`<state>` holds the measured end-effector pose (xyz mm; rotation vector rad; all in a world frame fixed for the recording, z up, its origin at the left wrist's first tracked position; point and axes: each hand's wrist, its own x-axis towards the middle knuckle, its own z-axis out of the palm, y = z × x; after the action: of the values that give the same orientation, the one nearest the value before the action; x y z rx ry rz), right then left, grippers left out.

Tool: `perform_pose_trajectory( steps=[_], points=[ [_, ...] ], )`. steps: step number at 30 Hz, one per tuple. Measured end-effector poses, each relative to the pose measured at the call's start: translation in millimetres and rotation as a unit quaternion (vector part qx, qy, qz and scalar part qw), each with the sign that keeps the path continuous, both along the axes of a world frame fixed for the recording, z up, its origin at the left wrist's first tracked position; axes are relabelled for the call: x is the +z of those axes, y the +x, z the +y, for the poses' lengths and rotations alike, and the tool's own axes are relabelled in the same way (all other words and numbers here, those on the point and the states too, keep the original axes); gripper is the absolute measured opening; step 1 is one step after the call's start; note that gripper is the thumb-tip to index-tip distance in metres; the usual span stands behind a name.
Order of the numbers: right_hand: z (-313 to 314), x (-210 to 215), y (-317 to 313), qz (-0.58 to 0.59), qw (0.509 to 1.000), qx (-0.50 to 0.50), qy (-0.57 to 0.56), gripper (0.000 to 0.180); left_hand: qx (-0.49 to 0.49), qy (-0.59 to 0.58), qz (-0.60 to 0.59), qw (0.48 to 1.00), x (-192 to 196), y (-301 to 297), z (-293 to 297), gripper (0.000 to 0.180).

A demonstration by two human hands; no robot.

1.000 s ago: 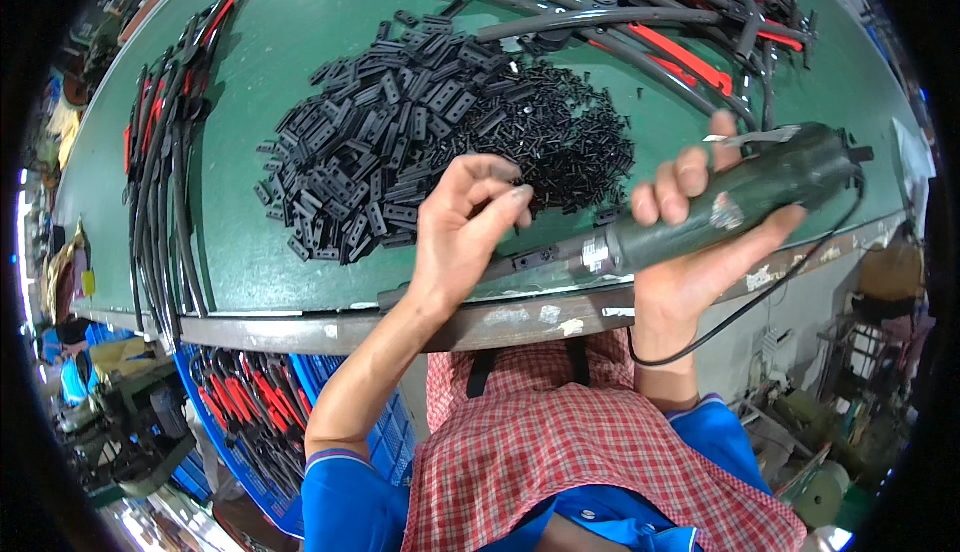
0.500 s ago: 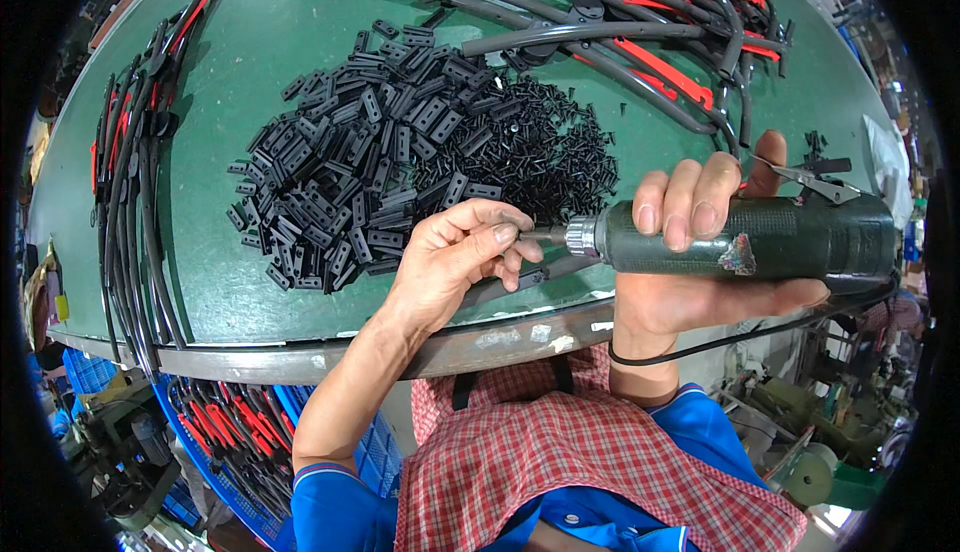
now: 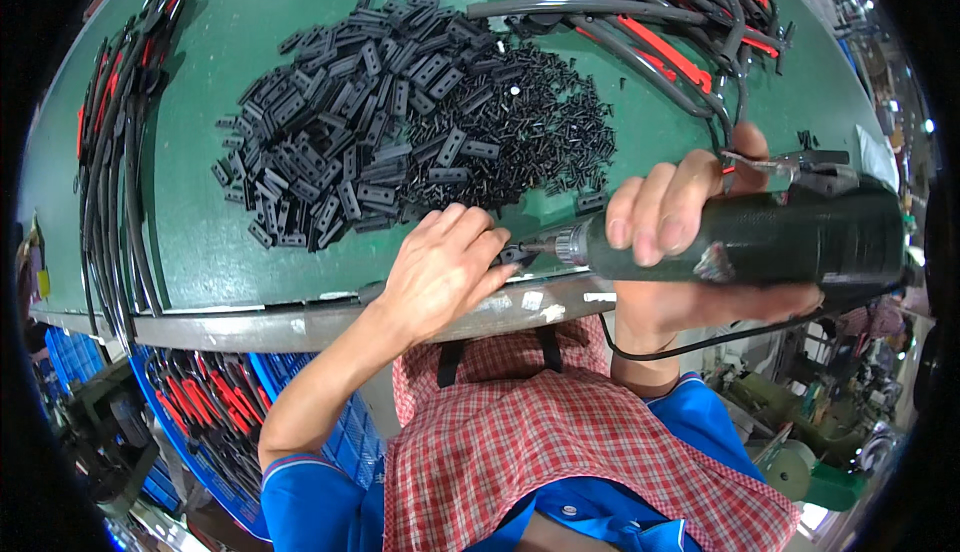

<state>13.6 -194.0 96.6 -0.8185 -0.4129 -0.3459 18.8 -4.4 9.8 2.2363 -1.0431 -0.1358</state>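
The right hand grasps the dark green power screwdriver around its body, with the tip directed toward the left hand. The left hand is closed over a dark part, mostly hidden, which projects from between thumb and fingers and lies between the two hands, at the screwdriver's tip. Beyond the left hand, a pile of black blocks adjoins a pile of screws on the green table.
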Motion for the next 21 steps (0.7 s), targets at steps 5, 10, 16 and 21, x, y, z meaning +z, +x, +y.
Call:
perform_pose_trajectory(
  steps=[5, 10, 16, 21],
  points=[
    [16.7, 4.7, -10.0, 0.039, 0.995, -0.020, -0.086, 0.104, 0.021, -0.062, -0.018, 0.998, -5.7, -3.8, 1.3, 0.032],
    [13.4, 2.9, -6.3, 0.030, 0.969, 0.058, -0.238, 0.079, 0.018, -0.049, 0.002, 0.999, -5.4, -3.1, 2.9, 0.029],
    [17.5, 4.9, -2.3, 0.132, 0.929, 0.200, -0.280, 0.054, 0.016, -0.083, -0.013, 0.996, -11.7, -4.8, 4.4, 0.022],
    [11.1, -24.5, 12.2, 0.017, 0.984, 0.169, -0.062, 0.070, 0.027, -0.096, -0.031, 0.995, -9.7, -6.3, 2.0, 0.021]
  ],
)
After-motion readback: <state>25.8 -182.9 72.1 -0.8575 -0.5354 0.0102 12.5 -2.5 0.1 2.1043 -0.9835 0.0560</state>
